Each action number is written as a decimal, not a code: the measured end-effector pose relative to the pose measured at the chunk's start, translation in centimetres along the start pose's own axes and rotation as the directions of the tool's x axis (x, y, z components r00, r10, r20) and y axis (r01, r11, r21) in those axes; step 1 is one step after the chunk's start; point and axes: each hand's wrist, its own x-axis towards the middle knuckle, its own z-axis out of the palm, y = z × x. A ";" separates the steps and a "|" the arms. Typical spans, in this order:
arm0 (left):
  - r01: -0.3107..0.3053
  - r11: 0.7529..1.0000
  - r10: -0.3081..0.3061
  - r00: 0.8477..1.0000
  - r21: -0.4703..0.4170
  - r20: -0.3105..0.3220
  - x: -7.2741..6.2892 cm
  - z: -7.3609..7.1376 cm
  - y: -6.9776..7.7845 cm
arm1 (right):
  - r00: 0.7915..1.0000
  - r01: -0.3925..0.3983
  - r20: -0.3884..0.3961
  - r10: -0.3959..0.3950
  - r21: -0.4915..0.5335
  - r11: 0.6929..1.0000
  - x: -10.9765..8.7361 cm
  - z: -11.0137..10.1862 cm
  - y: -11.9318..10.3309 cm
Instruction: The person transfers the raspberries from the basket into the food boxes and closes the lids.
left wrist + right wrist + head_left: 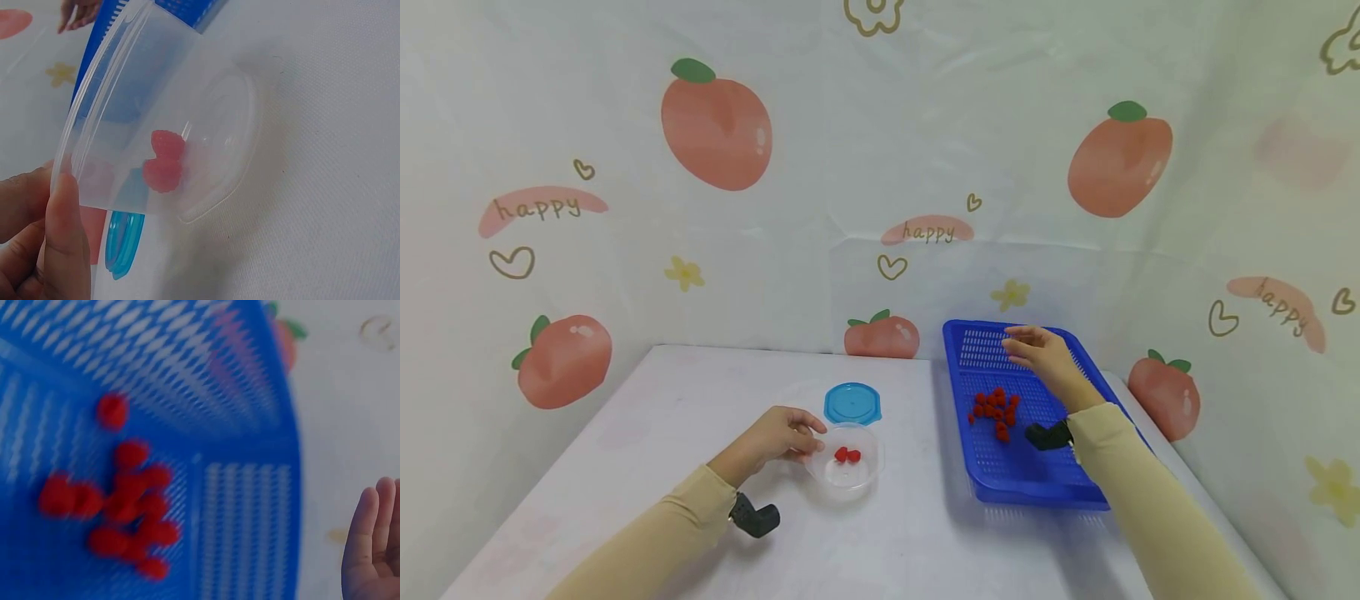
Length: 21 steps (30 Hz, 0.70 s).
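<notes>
The head camera is looking forward and down from above the bench, standing farthest back and taking in the backdrop across the upper frame, with the left hand and right hand below. The left wrist camera is facing the clear tub side-on from close by, its picture lying turned so that the bench is filling the right; it is sharing the tub and blue lid with the head view. The right wrist camera is looking into the blue basket from near, the basket filling left and centre. All three are sharing that basket, which is showing at the left wrist frame's top.
</notes>
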 end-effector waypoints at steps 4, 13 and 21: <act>0.005 1.000 -0.005 1.000 -0.002 0.004 0.1 -0.1 0.0 | 0.999 -0.046 0.016 0.049 -0.131 0.990 0.1 -0.5 1.8; 0.003 1.000 -0.003 1.000 0.000 0.008 -0.1 0.0 0.2 | 0.987 -0.110 0.094 0.132 -0.208 0.972 0.1 -1.1 4.0; 0.012 1.000 -0.012 1.000 0.000 0.002 -0.1 0.0 0.2 | 0.960 -0.178 0.170 0.224 -0.247 0.952 0.1 -1.1 5.6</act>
